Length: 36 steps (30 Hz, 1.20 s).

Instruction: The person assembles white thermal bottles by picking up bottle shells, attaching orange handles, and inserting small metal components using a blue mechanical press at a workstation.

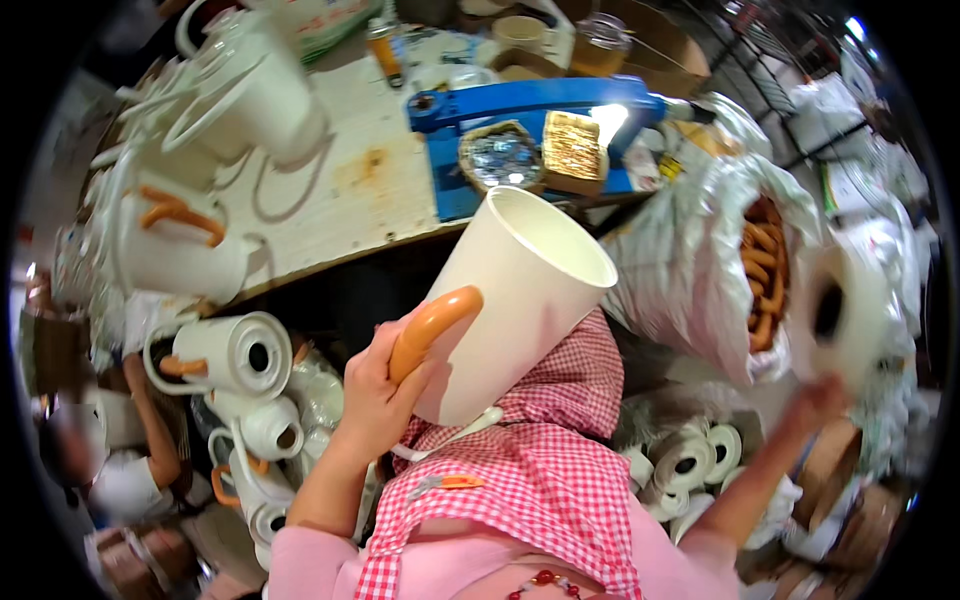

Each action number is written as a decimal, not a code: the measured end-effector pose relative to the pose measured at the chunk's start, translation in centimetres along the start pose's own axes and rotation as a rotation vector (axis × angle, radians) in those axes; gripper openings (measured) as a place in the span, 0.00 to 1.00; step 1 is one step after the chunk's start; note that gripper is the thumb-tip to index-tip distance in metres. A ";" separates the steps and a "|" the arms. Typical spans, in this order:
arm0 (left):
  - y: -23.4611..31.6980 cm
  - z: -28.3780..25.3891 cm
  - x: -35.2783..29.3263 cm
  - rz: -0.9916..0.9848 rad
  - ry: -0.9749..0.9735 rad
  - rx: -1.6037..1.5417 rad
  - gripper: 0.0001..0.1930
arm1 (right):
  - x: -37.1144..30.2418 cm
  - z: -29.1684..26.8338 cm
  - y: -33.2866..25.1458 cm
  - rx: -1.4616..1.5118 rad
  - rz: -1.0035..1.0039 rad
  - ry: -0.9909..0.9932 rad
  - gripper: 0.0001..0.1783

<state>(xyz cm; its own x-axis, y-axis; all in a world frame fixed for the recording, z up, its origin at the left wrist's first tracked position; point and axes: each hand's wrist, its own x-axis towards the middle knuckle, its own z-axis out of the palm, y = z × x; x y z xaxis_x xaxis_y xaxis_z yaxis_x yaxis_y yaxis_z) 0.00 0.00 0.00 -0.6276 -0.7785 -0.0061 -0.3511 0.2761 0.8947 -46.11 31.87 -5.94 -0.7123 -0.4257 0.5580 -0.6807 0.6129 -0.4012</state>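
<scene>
The left hand [378, 390] clamps its fingers on the orange handle [437, 325] against a white pot [515, 300], below the table's front edge [350, 257] (perhaps steadied by the lap [565, 390]); the right hand [820, 402] meets a blurred white ring [862, 310], finger closure unclear.

right hand [822, 402]: blurred | white piece [862, 318]: blurred | left fingers [380, 352]: partly behind orange handle [432, 332]
</scene>
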 end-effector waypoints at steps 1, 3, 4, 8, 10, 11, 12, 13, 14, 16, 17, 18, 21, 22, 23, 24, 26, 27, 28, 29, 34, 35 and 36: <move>-0.4 0.0 -0.5 0.022 -0.006 0.027 0.17 | 0.3 -1.8 -0.1 -0.038 -0.002 0.014 0.10; -0.9 0.9 -0.4 0.060 -0.020 0.043 0.19 | 2.6 3.6 -15.2 0.463 -0.281 -0.178 0.24; -1.0 1.0 -0.5 0.062 -0.048 0.052 0.22 | 4.0 6.3 -22.9 0.714 -0.388 -0.333 0.33; -1.8 0.0 -0.6 0.085 0.000 0.014 0.25 | 4.7 8.2 -25.9 0.775 -0.542 -0.588 0.37; -1.8 -0.6 -0.5 0.096 0.018 0.014 0.25 | 4.9 7.6 -25.8 0.749 -0.549 -0.625 0.38; -1.7 -0.7 -0.6 0.122 -0.003 0.033 0.26 | 4.7 7.4 -25.9 0.727 -0.557 -0.651 0.38; -1.3 -0.5 -0.8 0.110 0.006 0.015 0.26 | 4.7 7.4 -25.9 0.704 -0.561 -0.674 0.38; -0.9 -0.5 -0.8 0.114 -0.023 0.041 0.27 | 4.6 8.0 -26.1 0.677 -0.579 -0.689 0.38; -0.8 -0.4 -0.7 0.120 -0.054 0.068 0.28 | 4.5 8.2 -26.6 0.667 -0.581 -0.698 0.38; -1.4 0.0 -0.5 0.199 -0.010 0.117 0.32 | 4.1 8.4 -27.2 0.690 -0.582 -0.679 0.34; -1.4 0.0 -0.4 0.165 -0.036 0.120 0.32 | 4.0 8.5 -27.2 0.681 -0.582 -0.684 0.34; -1.5 0.1 -0.4 0.130 -0.063 0.124 0.32 | 3.8 8.5 -27.0 0.679 -0.569 -0.702 0.31; -1.3 0.6 -0.9 0.085 -0.067 0.136 0.35 | 3.6 8.8 -26.9 0.682 -0.561 -0.711 0.27; -1.2 0.9 -1.1 0.084 -0.065 0.133 0.35 | 3.4 8.8 -27.1 0.689 -0.555 -0.697 0.26; -1.3 1.4 -1.3 0.092 -0.034 0.142 0.34 | 3.3 8.7 -27.6 0.688 -0.556 -0.701 0.26; -1.3 1.8 -1.5 0.098 -0.004 0.151 0.34 | 3.2 8.5 -28.4 0.624 -0.476 -0.739 0.25; -1.0 2.0 -1.7 0.079 -0.012 0.177 0.34 | 3.4 8.4 -29.3 0.559 -0.396 -0.765 0.25; -1.0 2.0 -1.8 0.055 -0.020 0.204 0.34 | 3.4 8.5 -29.5 0.542 -0.404 -0.789 0.25; -1.0 2.0 -1.7 0.055 -0.023 0.202 0.34 | 3.7 8.3 -29.5 0.521 -0.410 -0.814 0.25; -1.2 1.9 -1.6 0.135 0.015 0.199 0.29 | 4.3 8.1 -29.7 0.520 -0.407 -0.815 0.25; -2.0 2.1 -2.0 0.321 0.046 0.174 0.26 | 9.8 9.1 -29.8 0.993 -0.176 -0.963 0.53; -1.3 2.5 -2.2 0.238 0.024 0.173 0.26 | 8.5 9.0 -31.1 0.854 0.102 -1.143 0.43; -0.6 2.8 -2.4 0.157 0.001 0.174 0.27 | 7.5 9.0 -32.2 0.697 0.383 -1.303 0.36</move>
<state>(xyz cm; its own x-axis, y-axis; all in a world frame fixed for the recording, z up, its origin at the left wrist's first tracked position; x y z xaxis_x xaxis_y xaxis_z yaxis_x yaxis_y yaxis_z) -0.21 3.22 -1.79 -0.6832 -0.7190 0.1277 -0.3636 0.4866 0.7944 -31.10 2.92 4.61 -0.2553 -0.8189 -0.5141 -0.1030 0.5517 -0.8277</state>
